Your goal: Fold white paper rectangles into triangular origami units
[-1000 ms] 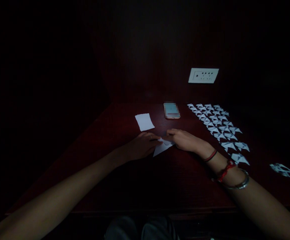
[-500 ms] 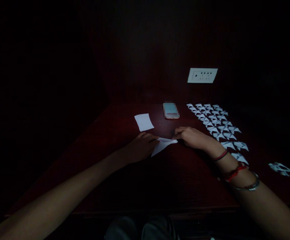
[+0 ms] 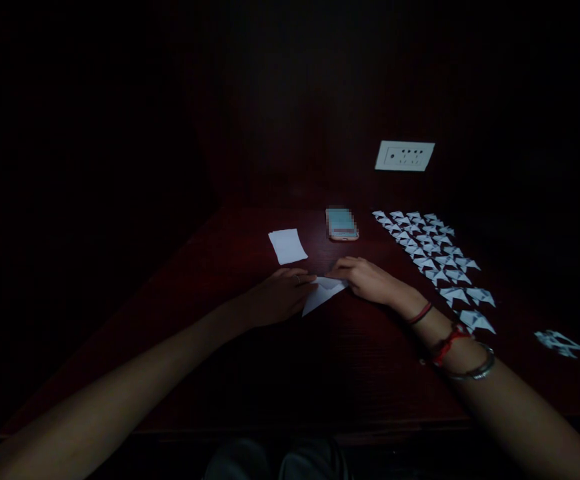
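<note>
A small white sheet of paper [image 3: 320, 297], partly folded, lies on the dark red table [image 3: 350, 360] between my hands. My left hand [image 3: 280, 293] presses its left edge with fingers laid close together; a ring shows on one finger. My right hand [image 3: 367, 279] rests on the paper's upper right part, fingertips pressed down on the fold. Bracelets and red threads circle my right wrist. The room is very dark.
A white paper stack [image 3: 288, 245] lies behind my left hand. A phone [image 3: 342, 223] sits at the back middle. Several folded white paper pieces [image 3: 433, 257] lie in rows on the right, one more [image 3: 560, 343] at the far right. A white wall socket [image 3: 404, 155] is behind.
My right hand, which had slid rightward off the paper half a second ago, has come back left onto the fold. My left hand has stayed on the paper's left edge.
</note>
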### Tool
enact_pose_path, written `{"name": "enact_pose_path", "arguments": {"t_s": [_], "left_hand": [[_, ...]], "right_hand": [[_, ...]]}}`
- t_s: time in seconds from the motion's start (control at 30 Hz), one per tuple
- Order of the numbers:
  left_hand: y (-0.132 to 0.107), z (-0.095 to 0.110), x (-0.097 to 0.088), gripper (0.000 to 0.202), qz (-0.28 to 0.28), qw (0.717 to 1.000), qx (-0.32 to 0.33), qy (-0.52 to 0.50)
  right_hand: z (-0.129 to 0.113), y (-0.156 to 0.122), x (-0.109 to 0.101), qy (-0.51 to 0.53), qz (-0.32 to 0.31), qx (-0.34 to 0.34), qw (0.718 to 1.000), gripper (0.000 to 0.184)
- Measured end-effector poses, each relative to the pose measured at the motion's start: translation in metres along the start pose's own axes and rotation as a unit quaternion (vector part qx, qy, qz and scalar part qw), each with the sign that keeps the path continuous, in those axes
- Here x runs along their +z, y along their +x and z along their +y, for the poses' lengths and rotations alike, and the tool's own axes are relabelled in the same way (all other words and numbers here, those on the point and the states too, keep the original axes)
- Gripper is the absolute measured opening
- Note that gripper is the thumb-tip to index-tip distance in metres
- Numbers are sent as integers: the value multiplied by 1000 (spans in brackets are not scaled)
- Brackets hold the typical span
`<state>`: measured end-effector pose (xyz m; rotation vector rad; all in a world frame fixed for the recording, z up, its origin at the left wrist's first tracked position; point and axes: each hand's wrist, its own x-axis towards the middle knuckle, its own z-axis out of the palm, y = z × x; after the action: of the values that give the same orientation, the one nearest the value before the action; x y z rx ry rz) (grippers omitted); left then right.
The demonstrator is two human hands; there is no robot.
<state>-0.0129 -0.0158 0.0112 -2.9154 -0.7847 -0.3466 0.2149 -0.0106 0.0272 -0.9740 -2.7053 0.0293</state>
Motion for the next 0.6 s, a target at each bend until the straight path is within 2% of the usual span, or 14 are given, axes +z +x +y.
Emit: {"name": "enact_pose_path", "arguments": {"t_s": [0.2, 0.4, 0.6], "left_hand": [[0, -1, 4, 31, 3, 1000, 6, 9], [0, 3, 7, 28, 12, 1000, -13, 15], [1, 6, 4, 35, -14, 999, -28, 18]], "right_hand": [[2, -8, -3, 100, -16, -6, 995, 32], [6, -14, -2, 82, -14, -37, 996, 22], [5, -14, -3, 51, -16, -54, 997, 25]]}}
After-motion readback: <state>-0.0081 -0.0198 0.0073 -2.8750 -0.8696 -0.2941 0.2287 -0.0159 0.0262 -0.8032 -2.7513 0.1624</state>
